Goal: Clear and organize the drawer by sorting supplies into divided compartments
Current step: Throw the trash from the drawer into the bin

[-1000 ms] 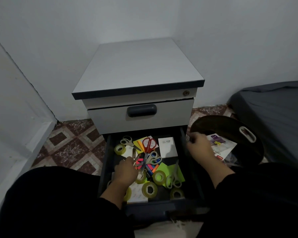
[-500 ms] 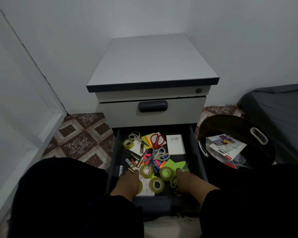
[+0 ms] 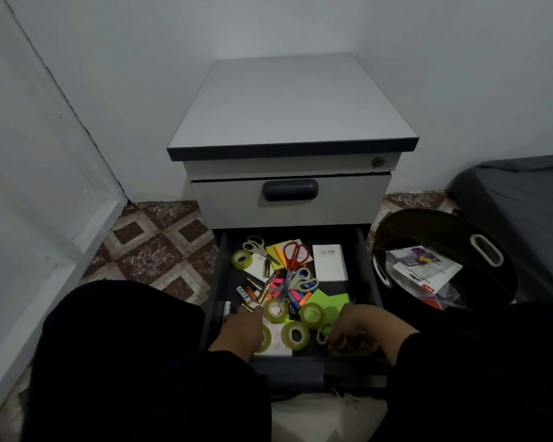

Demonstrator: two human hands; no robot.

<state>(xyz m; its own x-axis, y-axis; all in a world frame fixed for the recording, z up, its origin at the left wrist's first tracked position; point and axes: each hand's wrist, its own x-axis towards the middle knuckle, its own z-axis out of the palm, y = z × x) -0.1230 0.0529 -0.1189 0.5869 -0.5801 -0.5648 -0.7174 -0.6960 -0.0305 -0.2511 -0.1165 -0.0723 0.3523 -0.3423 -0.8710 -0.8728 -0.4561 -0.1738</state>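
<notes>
A: Where are the hands?

B: Both are inside the open drawer, at its near end. The left hand lies palm down over a tape roll, fingers reaching toward another roll and the batteries. Whether they are pinching anything, I cannot tell.

A: And the right?

B: The right hand is curled downward at the near right corner, beside a pale scissors loop. Its fingertips are hidden, so the grip is unclear.

A: The rest?

B: Loose and mixed: red scissors, a white pad, green notes, more tape. A dark bin holding packets stands just right of the cabinet.
</notes>
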